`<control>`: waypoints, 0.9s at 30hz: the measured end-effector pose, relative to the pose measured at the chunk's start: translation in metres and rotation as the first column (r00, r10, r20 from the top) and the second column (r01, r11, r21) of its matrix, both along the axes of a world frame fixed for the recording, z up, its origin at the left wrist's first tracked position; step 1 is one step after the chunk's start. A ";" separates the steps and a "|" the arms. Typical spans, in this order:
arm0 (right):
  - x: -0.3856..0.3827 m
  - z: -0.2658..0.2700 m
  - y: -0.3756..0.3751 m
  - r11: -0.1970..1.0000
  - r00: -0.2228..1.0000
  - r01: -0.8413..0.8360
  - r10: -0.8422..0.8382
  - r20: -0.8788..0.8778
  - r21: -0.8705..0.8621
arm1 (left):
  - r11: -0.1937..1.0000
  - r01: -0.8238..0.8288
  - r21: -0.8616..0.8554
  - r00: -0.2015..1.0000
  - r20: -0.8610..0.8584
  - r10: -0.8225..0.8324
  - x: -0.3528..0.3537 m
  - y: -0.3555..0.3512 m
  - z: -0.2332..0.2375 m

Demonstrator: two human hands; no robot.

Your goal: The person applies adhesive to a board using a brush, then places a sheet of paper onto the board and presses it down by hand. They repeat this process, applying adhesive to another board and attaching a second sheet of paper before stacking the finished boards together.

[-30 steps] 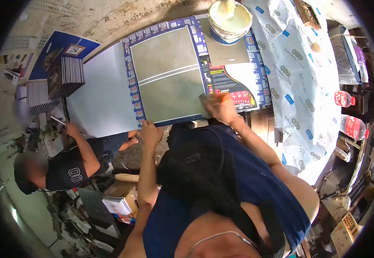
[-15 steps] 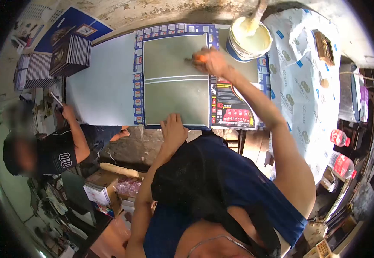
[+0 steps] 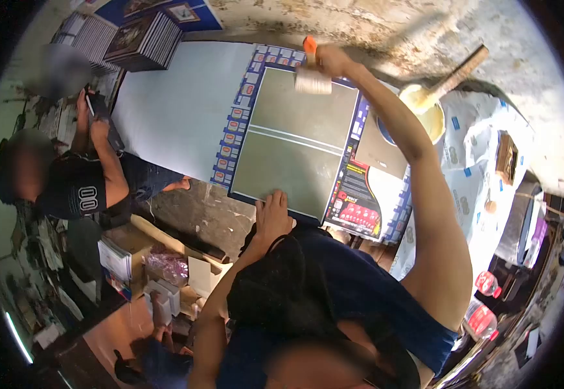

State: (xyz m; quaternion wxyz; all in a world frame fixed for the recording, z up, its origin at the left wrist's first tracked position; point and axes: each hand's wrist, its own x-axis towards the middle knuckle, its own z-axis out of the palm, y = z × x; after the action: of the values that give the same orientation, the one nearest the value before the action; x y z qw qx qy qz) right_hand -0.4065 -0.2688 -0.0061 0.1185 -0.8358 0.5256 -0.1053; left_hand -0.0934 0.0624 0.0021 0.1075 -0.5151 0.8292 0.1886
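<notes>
Bright daylight, strong fisheye bending with a black vignette, and slight motion blur throughout

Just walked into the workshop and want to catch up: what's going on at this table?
The person wearing the camera holds a wide brush in the right hand at the far edge of a grey-green board lying on a printed sheet. The left hand rests flat on the board's near edge. A bucket of pale paste with a wooden handle standing in it sits to the right. At the left, a co-worker in a dark shirt sits beside stacked books.
</notes>
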 end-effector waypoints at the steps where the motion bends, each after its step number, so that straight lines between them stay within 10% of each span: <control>1: 0.006 0.021 -0.014 0.992 0.990 0.101 -0.108 -0.095 -0.082 | 1.000 -0.011 -0.003 1.000 -0.007 0.011 0.001 0.001 -0.002; 6: 0.076 0.019 -0.053 0.945 0.922 -0.327 0.314 0.226 0.023 | 0.998 -0.054 -0.013 0.998 -0.033 0.053 0.006 0.007 -0.011; 9: 0.114 0.018 -0.080 0.985 0.959 -0.170 0.155 -0.239 -0.041 | 0.996 -0.073 -0.043 0.997 -0.021 0.072 0.004 0.011 -0.012; 13: 0.144 0.072 -0.077 0.989 0.988 -0.127 0.133 -0.073 0.081 | 0.988 -0.125 -0.090 0.991 -0.057 0.120 0.003 0.009 -0.016; 18: 0.193 -0.004 -0.018 0.650 0.724 -0.675 0.674 0.146 0.348 | 0.989 -0.148 -0.003 0.987 -0.070 0.147 0.000 0.005 -0.001; 21: 0.209 0.049 -0.016 0.879 0.878 -0.404 0.450 -0.161 0.254 | 0.983 -0.157 0.099 0.986 -0.042 0.161 0.000 0.004 0.005; 22: 0.212 0.046 -0.024 0.910 0.901 -0.414 0.407 -0.151 -0.017 | 0.986 -0.144 0.078 0.988 -0.044 0.148 0.000 0.002 -0.001; 27: 0.202 0.065 0.008 0.727 0.724 -0.667 0.684 0.085 -0.167 | 0.905 -0.422 -0.042 0.894 -0.185 0.409 0.026 -0.033 -0.010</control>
State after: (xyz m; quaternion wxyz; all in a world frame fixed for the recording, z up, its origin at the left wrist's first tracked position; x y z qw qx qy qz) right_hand -0.2045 -0.2606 0.0585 0.1331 -0.9659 0.1674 -0.1461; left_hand -0.0678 0.0291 -0.0082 -0.0281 -0.6661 0.7131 0.2170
